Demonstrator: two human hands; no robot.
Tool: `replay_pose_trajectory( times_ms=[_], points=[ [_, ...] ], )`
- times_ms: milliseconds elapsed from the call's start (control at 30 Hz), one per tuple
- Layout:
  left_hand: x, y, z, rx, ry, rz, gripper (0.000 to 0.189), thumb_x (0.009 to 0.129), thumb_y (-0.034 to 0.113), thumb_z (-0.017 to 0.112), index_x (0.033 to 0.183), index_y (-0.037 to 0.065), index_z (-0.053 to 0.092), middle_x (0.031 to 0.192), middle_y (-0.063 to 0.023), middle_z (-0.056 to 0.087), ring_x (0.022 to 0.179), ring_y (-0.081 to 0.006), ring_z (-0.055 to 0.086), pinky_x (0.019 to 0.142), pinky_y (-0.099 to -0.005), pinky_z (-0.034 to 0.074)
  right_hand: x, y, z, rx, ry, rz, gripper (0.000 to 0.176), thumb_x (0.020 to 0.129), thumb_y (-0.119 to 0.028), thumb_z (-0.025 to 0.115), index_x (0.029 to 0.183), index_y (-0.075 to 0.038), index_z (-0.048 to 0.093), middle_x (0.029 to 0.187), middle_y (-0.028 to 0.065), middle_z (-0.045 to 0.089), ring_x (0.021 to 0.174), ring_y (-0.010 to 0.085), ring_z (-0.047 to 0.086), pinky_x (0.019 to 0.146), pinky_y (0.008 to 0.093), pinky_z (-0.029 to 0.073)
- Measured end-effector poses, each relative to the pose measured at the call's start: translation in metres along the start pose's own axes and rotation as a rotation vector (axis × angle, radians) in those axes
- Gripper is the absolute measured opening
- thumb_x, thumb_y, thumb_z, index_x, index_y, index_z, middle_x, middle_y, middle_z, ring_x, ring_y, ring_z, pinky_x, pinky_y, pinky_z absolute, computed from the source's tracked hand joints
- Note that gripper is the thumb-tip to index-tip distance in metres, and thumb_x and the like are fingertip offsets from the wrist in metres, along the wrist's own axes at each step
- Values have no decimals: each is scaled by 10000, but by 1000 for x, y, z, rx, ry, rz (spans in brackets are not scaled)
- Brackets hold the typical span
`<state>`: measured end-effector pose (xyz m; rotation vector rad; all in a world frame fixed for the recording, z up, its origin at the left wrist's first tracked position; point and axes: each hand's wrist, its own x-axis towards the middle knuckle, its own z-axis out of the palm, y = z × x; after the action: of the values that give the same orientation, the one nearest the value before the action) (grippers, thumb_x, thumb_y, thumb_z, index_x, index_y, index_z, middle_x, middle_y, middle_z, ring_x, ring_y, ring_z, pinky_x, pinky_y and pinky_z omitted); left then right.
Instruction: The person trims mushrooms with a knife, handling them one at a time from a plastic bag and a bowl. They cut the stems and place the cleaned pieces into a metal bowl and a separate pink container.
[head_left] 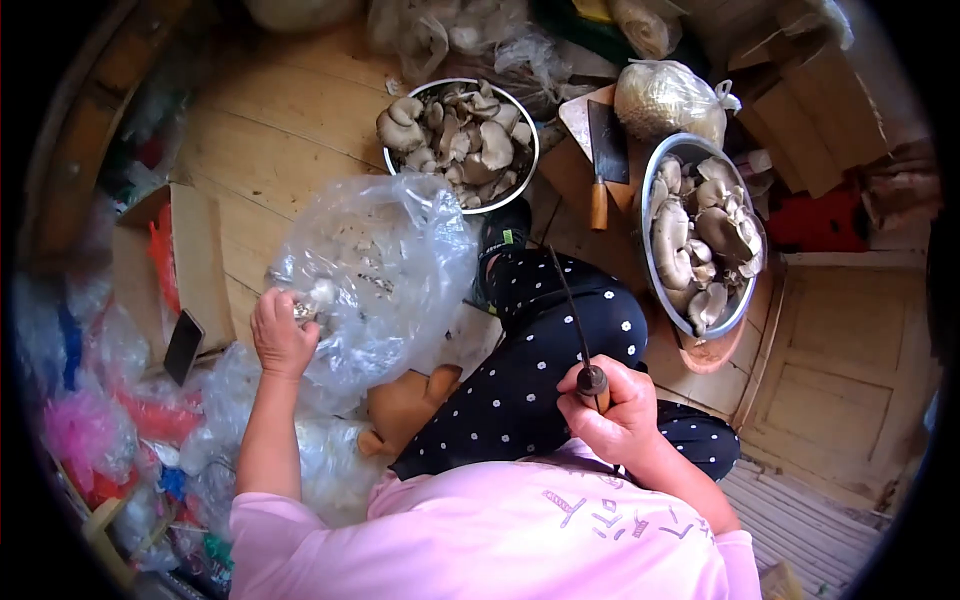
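My right hand [612, 405] is closed around the wooden handle of a knife [572, 300], whose thin dark blade points forward over my leg. My left hand [284, 335] is curled at the near left edge of a clear plastic bag [385, 235]. A small whitish piece shows at its fingertips, and I cannot make out whether it is mushroom or bunched plastic. Small dark and pale scraps lie inside the spread bag. Beyond it, a white-rimmed basin [533, 165] is heaped with grey-brown oyster mushrooms [465, 140]. An oval basin [648, 235] of larger oyster mushrooms [715, 235] stands to the right.
A cleaver [608, 150] lies on a board near a tied bag [668, 100] of pale contents. At left are a cardboard box [205, 260], a phone [183, 346] and heaped plastic bags [100, 430]. A brown stool-like object [405, 410] is by my leg. Wooden floorboards [270, 130] run underneath.
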<state>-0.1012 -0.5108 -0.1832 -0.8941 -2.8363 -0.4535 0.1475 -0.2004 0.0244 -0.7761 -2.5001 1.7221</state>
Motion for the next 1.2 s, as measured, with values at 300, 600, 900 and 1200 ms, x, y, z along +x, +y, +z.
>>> replay_pose_trajectory(
  times_ms=[300, 600, 900, 1200],
  points=[
    [11, 15, 6, -858, -127, -581, 446, 610, 118, 723, 991, 32, 509, 890, -38, 545, 770, -146, 525, 718, -297, 470, -19, 20, -1, 71, 67, -16, 126, 761, -82, 671, 875, -54, 629, 712, 56, 608, 614, 147, 592, 607, 272, 483],
    [34, 87, -33, -1392, -418, -699, 498, 640, 93, 667, 1096, 72, 469, 940, -40, 574, 870, -148, 604, 687, -294, 547, -44, 25, -7, 277, 103, 94, 131, 803, -99, 668, 915, -52, 619, 720, 8, 601, 592, 76, 562, 563, 246, 475],
    [64, 236, -111, -1982, -591, 134, 695, 576, -84, 755, 1152, 114, 420, 1253, -72, 461, 1096, -188, 539, 925, -331, 485, -57, 25, -27, 770, 93, 158, 193, 883, -145, 635, 1033, -39, 576, 766, 22, 579, 505, 65, 498, 453, 223, 409],
    [67, 340, -118, -1828, -616, 524, 637, 639, -160, 645, 1172, 106, 417, 1305, -129, 437, 1178, -214, 506, 965, -332, 444, -83, 45, -66, 1564, 251, -42, 267, 898, -172, 614, 1109, -49, 507, 765, 45, 538, 461, 146, 531, 412, 257, 427]
  ],
)
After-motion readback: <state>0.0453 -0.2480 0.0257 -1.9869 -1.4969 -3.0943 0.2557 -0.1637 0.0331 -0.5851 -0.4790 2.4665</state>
